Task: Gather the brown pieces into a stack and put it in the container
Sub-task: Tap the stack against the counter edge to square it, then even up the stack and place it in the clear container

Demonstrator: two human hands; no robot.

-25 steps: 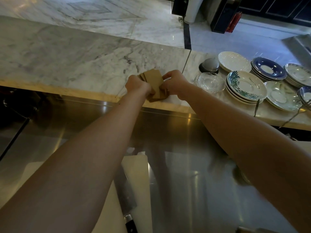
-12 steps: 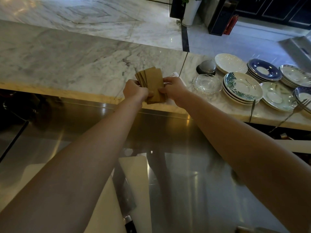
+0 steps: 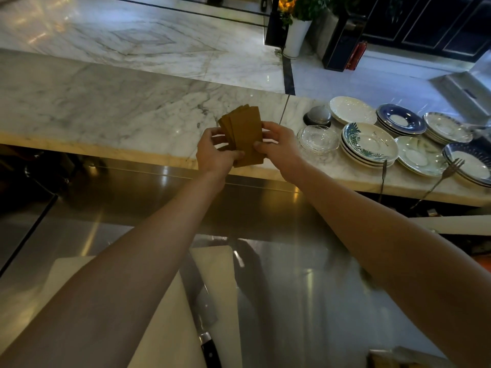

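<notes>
A fanned stack of flat brown pieces stands nearly upright above the near edge of the marble counter. My left hand grips the stack's lower left side. My right hand pinches its right edge, thumb on the front. The lower ends of the pieces are hidden by my fingers. I cannot tell which object here is the container.
Right of my hands lie a clear glass dish, a small metal dome and several stacks of patterned plates, with a fork. On the steel worktop below, a knife rests on a white cutting board.
Both hands have lifted the brown pieces slightly and turned them more upright. The pieces sit squarer together than a second ago.
</notes>
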